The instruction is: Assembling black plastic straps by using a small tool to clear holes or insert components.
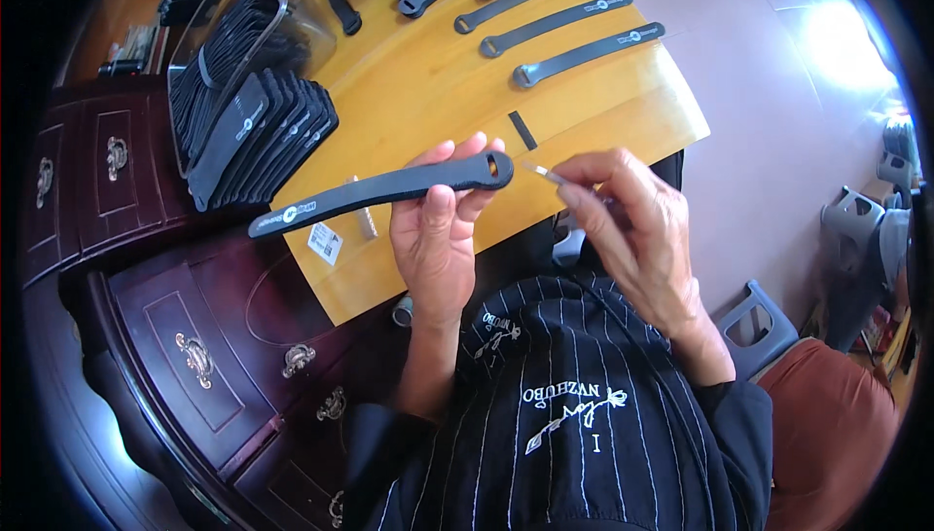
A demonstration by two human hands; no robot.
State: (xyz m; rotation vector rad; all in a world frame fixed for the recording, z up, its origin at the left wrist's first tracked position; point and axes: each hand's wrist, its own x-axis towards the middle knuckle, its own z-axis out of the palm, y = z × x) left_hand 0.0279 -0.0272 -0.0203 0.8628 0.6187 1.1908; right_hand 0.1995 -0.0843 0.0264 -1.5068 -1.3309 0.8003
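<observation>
My left hand (435, 239) holds a long black strap (389, 183) across its palm, thumb on top. The strap has a slotted rounded end at the right and white print at the left; its thick edge suggests several layers. Just right of the slotted end, my right hand (628, 229) is closed in a pinch on a small thin pale strip (545, 173), whose kind I cannot make out. A short black strip (522, 130) lies on the yellow table (418, 93) beyond my hands.
Three black straps (589, 56) lie apart at the far right of the table. Stacked straps (263, 137) and a clear bin (277, 20) of more stand at the left. A white label (324, 243) lies near the left edge. Dark drawers (195, 356) flank the table; a grey stool (759, 331) stands right.
</observation>
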